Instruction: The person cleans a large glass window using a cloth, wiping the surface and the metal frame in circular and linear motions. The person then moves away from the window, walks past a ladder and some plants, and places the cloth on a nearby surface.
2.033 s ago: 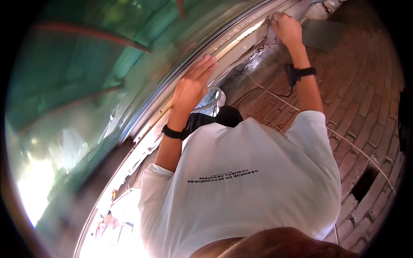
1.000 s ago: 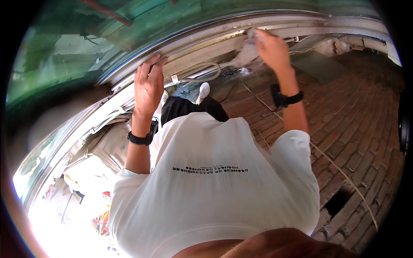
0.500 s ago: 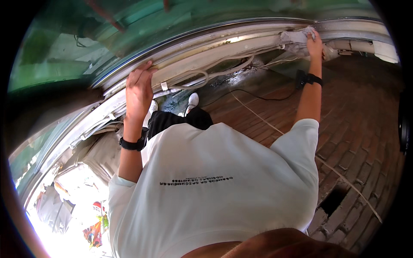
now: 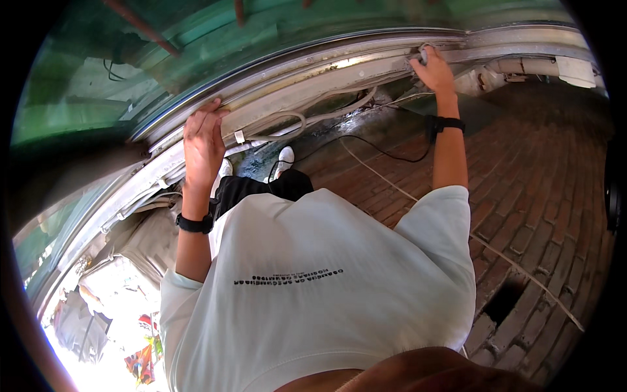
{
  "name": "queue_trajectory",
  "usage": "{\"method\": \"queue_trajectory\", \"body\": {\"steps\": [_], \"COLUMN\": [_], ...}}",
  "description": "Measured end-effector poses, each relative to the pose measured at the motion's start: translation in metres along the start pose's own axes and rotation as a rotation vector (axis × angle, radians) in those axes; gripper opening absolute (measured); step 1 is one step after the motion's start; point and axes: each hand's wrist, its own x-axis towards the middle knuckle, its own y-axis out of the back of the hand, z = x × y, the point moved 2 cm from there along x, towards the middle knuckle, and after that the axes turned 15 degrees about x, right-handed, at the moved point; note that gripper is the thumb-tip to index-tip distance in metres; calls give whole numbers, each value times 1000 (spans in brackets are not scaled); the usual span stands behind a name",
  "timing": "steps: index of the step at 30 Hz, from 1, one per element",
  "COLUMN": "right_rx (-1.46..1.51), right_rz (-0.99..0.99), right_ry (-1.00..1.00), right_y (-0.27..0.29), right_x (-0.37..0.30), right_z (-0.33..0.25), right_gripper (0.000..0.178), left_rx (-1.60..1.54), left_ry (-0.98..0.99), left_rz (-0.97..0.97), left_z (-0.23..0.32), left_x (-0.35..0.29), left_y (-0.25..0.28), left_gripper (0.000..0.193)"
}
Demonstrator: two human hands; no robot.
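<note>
Since half a second ago, the right hand (image 4: 434, 73) has slid left along the ledge (image 4: 313, 73), away from the corner (image 4: 466, 36). It curls around a grey rag (image 4: 424, 52) on the ledge. Farther left, the left hand (image 4: 204, 140) is empty, fingers loosely bent, tips on the ledge.

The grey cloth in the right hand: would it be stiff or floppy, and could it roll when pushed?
The grey cloth is probably floppy, since it bunches up in the right hand. It would likely crumple rather than roll, as its visible part looks irregular.
</note>
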Motion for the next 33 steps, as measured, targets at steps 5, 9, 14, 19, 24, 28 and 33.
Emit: {"method": "queue_trajectory", "body": {"steps": [5, 9, 14, 19, 24, 28, 33], "right_rx": [-41, 81, 50, 19, 21, 121, 124], "right_rz": [-93, -125, 349, 555, 299, 346, 259], "right_ry": [188, 395, 137, -215, -213, -169, -90], "right_y": [-14, -2, 82, 84, -2, -15, -21], "right_x": [-34, -39, -9, 15, 22, 14, 20], "right_z": [-34, -71, -14, 50, 38, 17, 32], "right_gripper": [60, 52, 45, 49, 50, 53, 58], "left_rx": [-20, -30, -70, -73, -80, -80, -86], "left_ry": [-20, -28, -65, -77, -56, -82, -88], "left_rz": [22, 1, 78, 120, 114, 137, 118], "left_z": [0, -3, -8, -8, -10, -10, -10], "left_x": [1, 0, -2, -5, -7, -5, -5], "left_y": [1, 1, -3, -4, -7, -4, -3], "left_gripper": [23, 21, 19, 19, 23, 25, 25]}}
